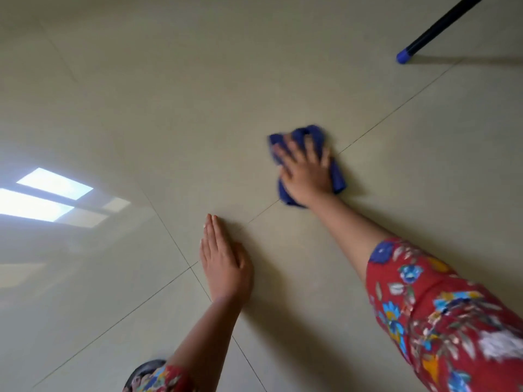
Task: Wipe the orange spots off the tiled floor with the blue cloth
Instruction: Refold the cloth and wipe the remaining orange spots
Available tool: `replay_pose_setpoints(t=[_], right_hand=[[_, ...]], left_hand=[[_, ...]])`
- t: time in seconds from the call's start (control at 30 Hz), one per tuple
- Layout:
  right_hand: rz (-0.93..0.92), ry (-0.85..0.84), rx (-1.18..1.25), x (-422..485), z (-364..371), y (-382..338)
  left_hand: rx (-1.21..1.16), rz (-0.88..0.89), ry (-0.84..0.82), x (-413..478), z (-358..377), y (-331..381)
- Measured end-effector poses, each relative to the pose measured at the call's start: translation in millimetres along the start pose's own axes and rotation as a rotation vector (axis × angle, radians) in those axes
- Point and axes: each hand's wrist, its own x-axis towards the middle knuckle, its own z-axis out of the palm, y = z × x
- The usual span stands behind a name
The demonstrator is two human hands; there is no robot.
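Blue cloth [338, 178] apparently beneath right fingers [294, 152]

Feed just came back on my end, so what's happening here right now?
A person is wiping the tiled floor. The right hand presses the bunched blue cloth onto a grout line, fingers spread and motion-blurred. The left hand lies flat on the floor nearer the person, fingers straight. No orange spots show in this view. A black pole with a blue tip touches the floor at upper right.

1 head-worn wide-angle view looks steeply down at the tiled floor [175, 114], close above it.
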Motion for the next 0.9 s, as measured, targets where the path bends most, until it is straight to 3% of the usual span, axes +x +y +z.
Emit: replay_pose_setpoints(t=[0.1,0.2,0.27,0.33,0.4,0.43,0.47,0.57,0.6,0.67,0.77,0.8,0.83,0.9], right_hand=[[-0.482,-0.084,-0.049,-55.7,21.9,-61.8],[-0.638,-0.082,-0.006,-106.5,23.2,-30.1],[-0.517,0.004,-0.023,-100.5,19.8,17.3],[-0.226,0.088,-0.033,-79.0,10.6,53.9],[0.005,0.111,-0.016,-64.4,1.7,57.2],[0.033,0.094,-0.006,-64.3,0.3,48.9],[-0.023,0.074,-0.002,-69.9,2.4,37.6],[-0.518,-0.013,-0.063,-107.9,12.1,32.3],[-0.597,-0.042,-0.078,-110.4,9.9,44.0],[-0.401,-0.005,-0.064,-99.2,3.5,74.5],[0.245,0.105,0.013,-69.3,-11.7,114.1],[0.367,0.099,0.034,-66.2,-16.5,115.8],[0.384,0.088,0.036,-67.3,-17.1,108.5],[0.157,0.053,0.002,-89.7,-10.5,86.3]], left_hand=[[-0.211,0.002,-0.004,-12.2,-0.9,5.7],[-0.277,-0.053,0.032,-14.3,-3.3,5.7],[-0.219,-0.012,-0.013,-16.0,-4.1,2.3],[-0.143,0.061,-0.091,-20.4,-2.2,1.4],[-0.083,0.126,-0.146,-24.5,3.1,7.7],[-0.065,0.154,-0.172,-26.1,6.9,13.5],[-0.057,0.190,-0.205,-27.5,10.2,18.6],[-0.053,0.319,-0.322,-33.2,19.0,31.7],[-0.035,0.359,-0.345,-34.4,20.7,33.0],[0.027,0.423,-0.388,-38.4,24.1,35.0],[0.107,0.486,-0.449,-44.4,28.3,44.1],[0.121,0.511,-0.467,-47.1,32.3,50.8],[0.134,0.531,-0.485,-49.7,36.3,56.0],[0.150,0.559,-0.523,-57.9,45.4,68.7]])
